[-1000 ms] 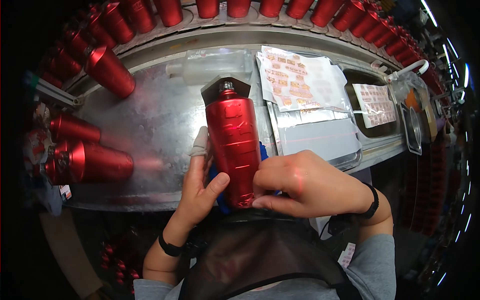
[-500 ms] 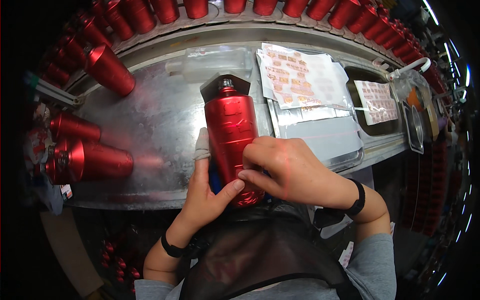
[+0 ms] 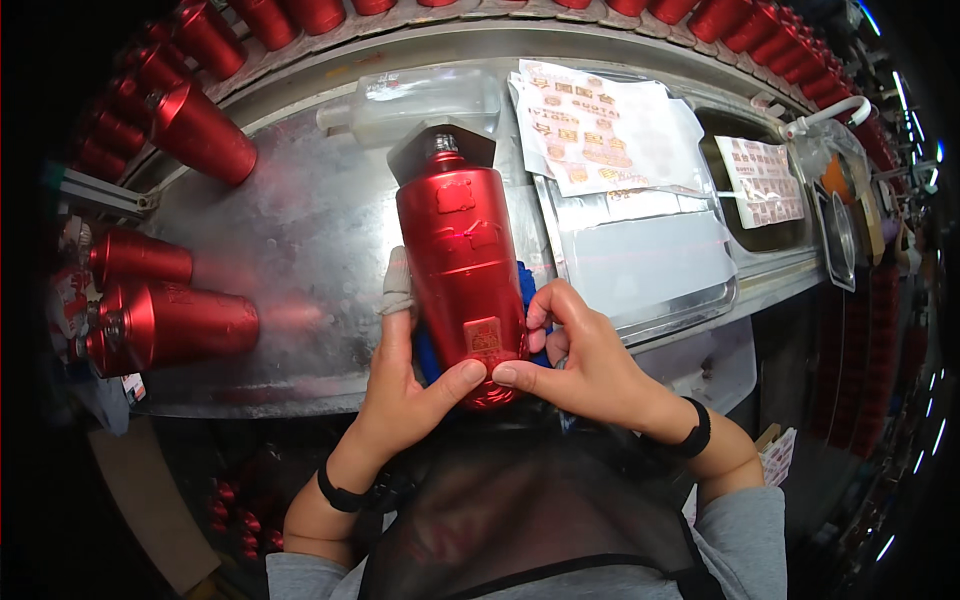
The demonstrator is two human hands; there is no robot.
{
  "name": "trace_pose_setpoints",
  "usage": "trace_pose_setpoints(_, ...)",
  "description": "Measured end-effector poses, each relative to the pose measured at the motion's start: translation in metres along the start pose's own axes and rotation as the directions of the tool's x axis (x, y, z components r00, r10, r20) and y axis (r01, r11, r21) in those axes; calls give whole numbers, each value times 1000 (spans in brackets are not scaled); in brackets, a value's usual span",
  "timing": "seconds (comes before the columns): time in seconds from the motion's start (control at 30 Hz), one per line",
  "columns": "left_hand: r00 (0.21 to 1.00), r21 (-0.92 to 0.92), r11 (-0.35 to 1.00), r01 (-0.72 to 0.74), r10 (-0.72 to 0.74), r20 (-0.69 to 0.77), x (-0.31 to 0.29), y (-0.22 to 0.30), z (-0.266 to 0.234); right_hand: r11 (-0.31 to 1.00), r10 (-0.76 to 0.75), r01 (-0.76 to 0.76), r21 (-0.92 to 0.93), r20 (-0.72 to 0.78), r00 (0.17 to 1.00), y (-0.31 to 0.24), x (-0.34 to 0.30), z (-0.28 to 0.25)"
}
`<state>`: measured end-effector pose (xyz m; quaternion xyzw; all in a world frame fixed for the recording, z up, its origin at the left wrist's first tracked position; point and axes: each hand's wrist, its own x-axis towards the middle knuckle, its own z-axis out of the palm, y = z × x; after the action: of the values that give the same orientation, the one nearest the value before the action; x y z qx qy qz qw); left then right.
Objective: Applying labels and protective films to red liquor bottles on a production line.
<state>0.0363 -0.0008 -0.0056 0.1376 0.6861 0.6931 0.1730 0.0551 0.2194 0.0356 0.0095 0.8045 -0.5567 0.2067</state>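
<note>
A shiny red bottle [image 3: 460, 230] lies in front of me with its neck pointing away, resting in a dark angular holder [image 3: 408, 152]. Blue cloth [image 3: 428, 352] shows along both its sides. On its near part sits a small rectangular patch [image 3: 482, 338] with a faint gold design. My left hand [image 3: 408, 375] grips the bottle's left side, a pale cover on one fingertip and the thumb on the surface below the patch. My right hand [image 3: 590, 365] is closed against the right side, fingers curled and thumb pressed beside the left thumb.
Printed sticker sheets [image 3: 590, 130] lie on a metal tray [image 3: 650, 285] to the right; another sheet [image 3: 765, 180] leans in a sink-like basin. A clear glass bottle [image 3: 420, 105] lies beyond the holder. Red bottles [image 3: 180, 325] lie at left, and more line the far conveyor [image 3: 330, 45].
My right hand has moved off the bottle's front to its right side, uncovering the patch; its thumb now presses below it. My view has shifted slightly.
</note>
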Motion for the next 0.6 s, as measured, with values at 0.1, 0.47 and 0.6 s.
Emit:
trace_pose_setpoints(0.1, 1000, 19, 1000, -18, 18, 5, 1, -1, -1, 999, 17, -18, 40, 19, 1000, 6, 2, -2)
trace_pose_setpoints(0.47, 1000, -64, 998, 2, -4, -26, 1, 4, 3, 996, -58, 68, 57, -160, 985, 1, 16, 13)
trace_pose_setpoints(0.6, 1000, 44, 999, -12, 13, -18, 0, -4, 0, 997, -27, 40, 61, -197, 980, -2, 19, 14)
